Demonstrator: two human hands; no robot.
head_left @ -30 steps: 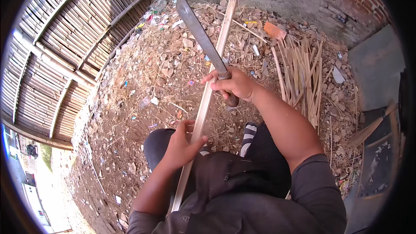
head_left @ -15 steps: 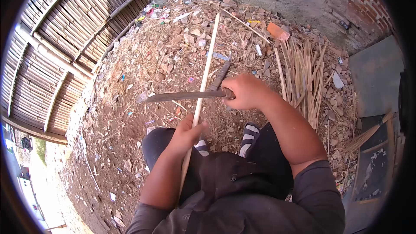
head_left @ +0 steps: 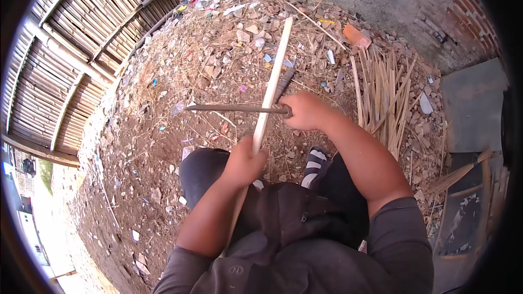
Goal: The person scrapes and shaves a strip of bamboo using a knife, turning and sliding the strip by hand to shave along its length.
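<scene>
A long pale bamboo strip (head_left: 277, 68) slants up and away from my lap, its far end above the rubble. My left hand (head_left: 244, 163) is closed around its lower part. In my right hand (head_left: 306, 111) is the handle of a machete (head_left: 229, 108). The dark blade points left and crosses the strip just beyond my left hand, edge-on to the camera. Behind the strip, near my right hand, a dark ribbed cylindrical object (head_left: 285, 80) lies on the ground, partly hidden.
A bundle of split bamboo strips (head_left: 384, 90) lies to the right. An orange brick piece (head_left: 357, 36) is beyond it. Rubble and litter cover the ground (head_left: 190, 81). A bamboo fence (head_left: 81, 38) stands left, a wall (head_left: 376, 0) at the back, grey panels (head_left: 471, 106) right.
My left hand has moved slightly up and right with the bamboo strip, which has shifted right at its far end. The machete blade has turned edge-on and sits slightly higher.
</scene>
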